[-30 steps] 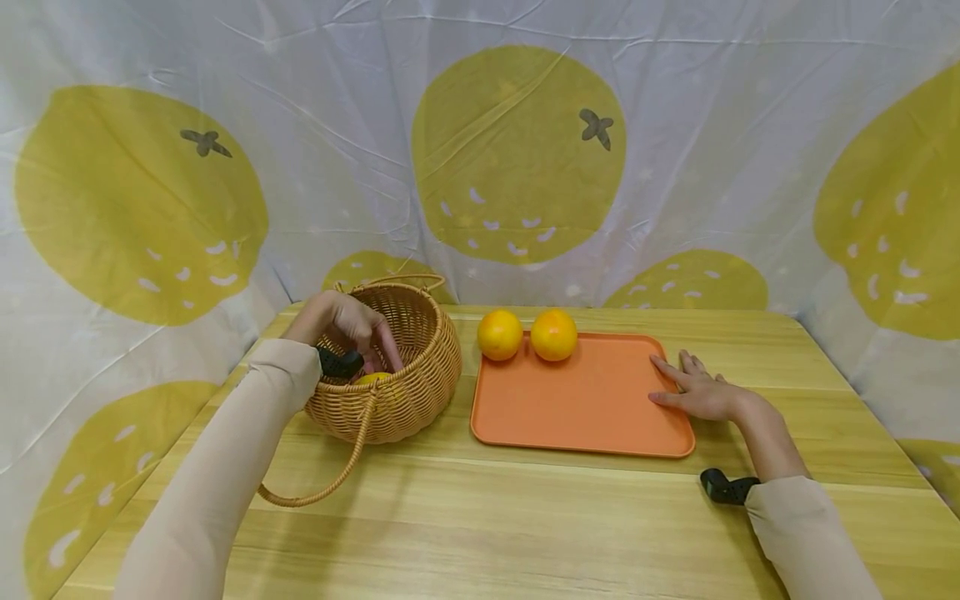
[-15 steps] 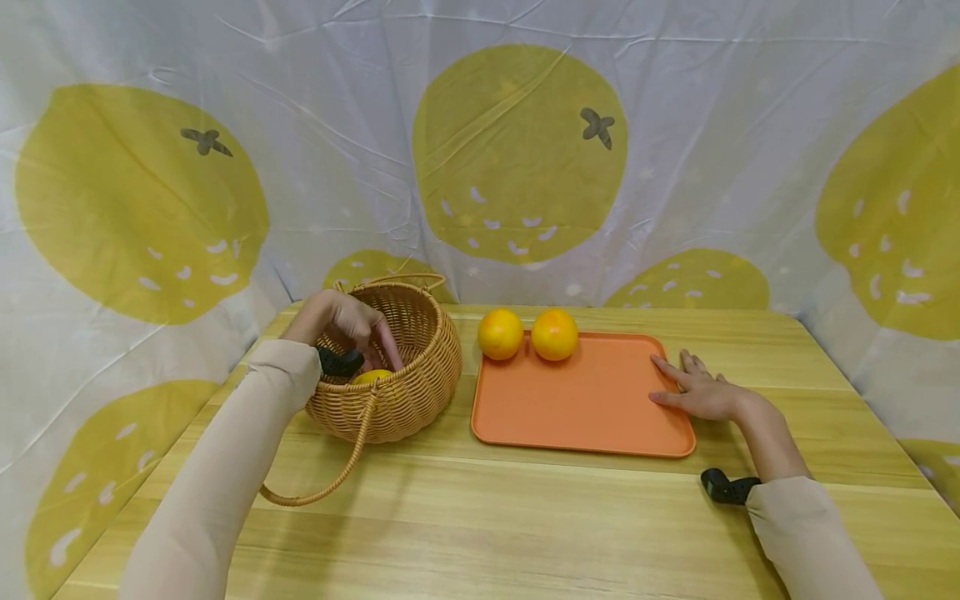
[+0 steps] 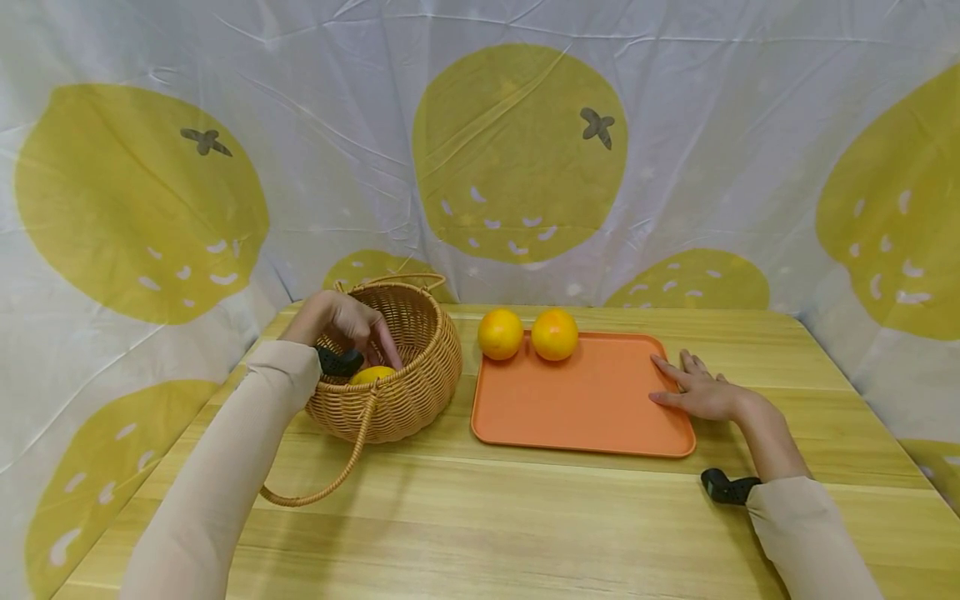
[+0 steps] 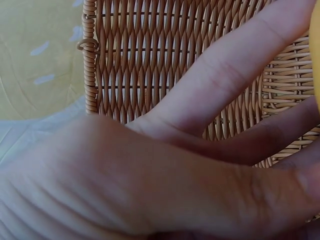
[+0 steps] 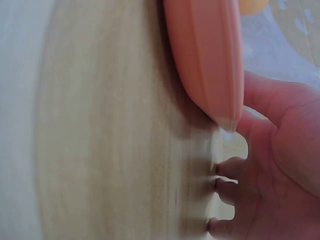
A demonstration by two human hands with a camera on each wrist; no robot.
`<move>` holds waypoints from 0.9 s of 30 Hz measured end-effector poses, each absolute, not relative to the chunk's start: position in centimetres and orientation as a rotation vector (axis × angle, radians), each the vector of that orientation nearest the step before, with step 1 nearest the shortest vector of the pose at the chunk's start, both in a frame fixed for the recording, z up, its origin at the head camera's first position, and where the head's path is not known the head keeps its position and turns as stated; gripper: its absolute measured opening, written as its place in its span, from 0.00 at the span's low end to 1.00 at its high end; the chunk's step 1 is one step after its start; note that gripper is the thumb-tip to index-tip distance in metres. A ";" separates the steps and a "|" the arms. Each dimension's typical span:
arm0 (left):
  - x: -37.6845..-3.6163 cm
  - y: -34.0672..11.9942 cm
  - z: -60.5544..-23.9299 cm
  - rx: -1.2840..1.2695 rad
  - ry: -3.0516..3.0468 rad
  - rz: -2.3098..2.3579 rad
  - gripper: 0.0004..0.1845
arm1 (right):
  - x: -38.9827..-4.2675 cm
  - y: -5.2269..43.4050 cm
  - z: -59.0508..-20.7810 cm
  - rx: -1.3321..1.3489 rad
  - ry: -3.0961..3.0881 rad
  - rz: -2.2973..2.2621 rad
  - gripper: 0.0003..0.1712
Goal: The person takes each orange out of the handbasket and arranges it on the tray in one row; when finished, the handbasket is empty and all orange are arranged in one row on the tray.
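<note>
My left hand [image 3: 351, 323] reaches down into a round wicker basket [image 3: 420, 400] on the left of the table. Its fingers and thumb are around an orange [image 3: 372, 375], whose top shows just inside the near rim; the fingertips are mostly hidden. In the left wrist view only a sliver of that orange [image 4: 315, 47] appears at the right edge, between finger and thumb. My right hand [image 3: 701, 393] lies spread at the right side of an orange tray [image 3: 585, 408]. Thumb and forefinger touch the tray's rim, and the other fingertips rest on the table.
Two more oranges, one [image 3: 500, 334] at the tray's back left corner and one [image 3: 554, 334] beside it, sit at the far rim. One basket handle [image 3: 330, 492] hangs toward the front. A lemon-print curtain [image 3: 517, 150] encloses the wooden table [image 3: 480, 525].
Inside the basket, the orange at my left hand has risen slightly, so more of its top shows. My right hand, the tray and the other two oranges have stayed put.
</note>
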State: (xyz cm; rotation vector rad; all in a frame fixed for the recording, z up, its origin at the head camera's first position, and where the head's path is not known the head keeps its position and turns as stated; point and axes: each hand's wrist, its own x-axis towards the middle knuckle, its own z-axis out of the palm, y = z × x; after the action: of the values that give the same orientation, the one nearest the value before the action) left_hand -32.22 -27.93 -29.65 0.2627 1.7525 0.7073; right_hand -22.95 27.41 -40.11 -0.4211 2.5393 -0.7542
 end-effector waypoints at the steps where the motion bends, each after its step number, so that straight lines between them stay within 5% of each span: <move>1: -32.2 -27.9 -29.7 0.260 1.756 0.705 0.41 | -22.9 27.4 -40.1 -0.421 2.540 -0.755 0.51; 7: -32.3 -28.0 -29.8 0.279 1.797 0.667 0.41 | -22.9 27.4 -40.1 -0.422 2.543 -0.748 0.52; 15: -32.2 -28.1 -29.9 0.319 1.800 0.695 0.19 | -23.0 27.4 -40.2 -0.423 2.548 -0.738 0.51; 27: -32.3 -28.2 -30.1 0.387 1.830 0.666 0.14 | -23.3 27.6 -40.6 -0.423 2.528 -0.778 0.53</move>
State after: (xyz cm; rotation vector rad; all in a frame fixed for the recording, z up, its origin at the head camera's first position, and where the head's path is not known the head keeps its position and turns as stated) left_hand -32.35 -28.18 -30.08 0.3874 1.8300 0.6659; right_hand -23.27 27.62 -40.60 -0.4233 2.5276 -0.7781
